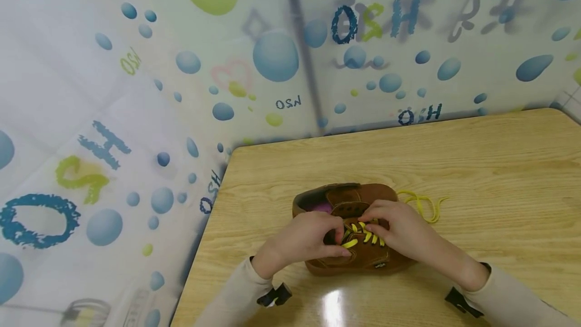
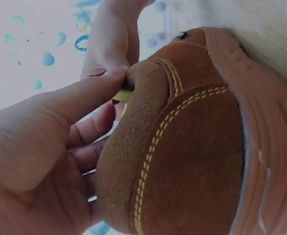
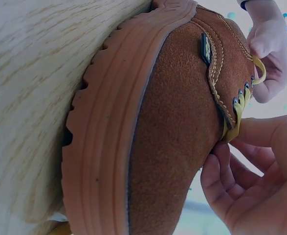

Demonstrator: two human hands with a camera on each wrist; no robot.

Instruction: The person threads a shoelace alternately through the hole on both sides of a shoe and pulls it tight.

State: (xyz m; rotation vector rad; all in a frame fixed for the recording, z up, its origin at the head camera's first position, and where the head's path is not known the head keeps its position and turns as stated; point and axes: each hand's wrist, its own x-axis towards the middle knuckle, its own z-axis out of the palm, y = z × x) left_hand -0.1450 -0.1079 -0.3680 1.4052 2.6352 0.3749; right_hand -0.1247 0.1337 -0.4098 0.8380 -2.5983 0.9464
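Observation:
A brown suede shoe (image 1: 369,254) with a pinkish-tan sole (image 3: 104,127) rests on the table, its toe to the right in the head view. Yellow shoelace (image 1: 350,243) runs through the near row of eyelets; the far eyelet flap (image 1: 351,209) stands raised, with holes showing. My left hand (image 1: 310,233) pinches the lace at the ankle end of the near flap, its thumb along the flap's edge. Toward the toe, my right hand (image 1: 399,223) pinches the lace between thumb and fingers, close by the lowest eyelets. Its fingertips are partly hidden in the left wrist view.
Beyond the toe, a loose length of yellow lace (image 1: 426,206) lies on the wooden table (image 1: 499,175). Something purple (image 1: 323,207) shows inside the shoe opening. A printed curtain (image 1: 254,95) with blue and green spots hangs behind and left of the table.

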